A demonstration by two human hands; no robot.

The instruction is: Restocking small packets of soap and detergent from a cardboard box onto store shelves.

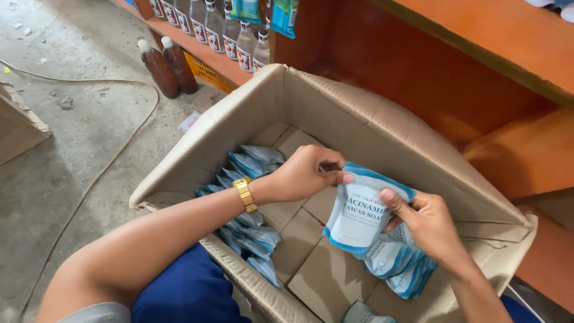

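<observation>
Inside the large open brown cardboard box [382, 128], the left hand [305, 173] and the right hand [430, 227] both pinch, with closed fingers, a stack of flat blue-and-white plastic pouches [365, 218].

Both hands over the cardboard box [335, 113] — left hand [305, 173] pinching the top edge of a blue-and-white pouch [362, 209], right hand [427, 224] gripping its side over a stack of pouches [400, 266]. More pouches [251, 230] line the box's left wall; bottles [168, 67] stand beyond it.
</observation>
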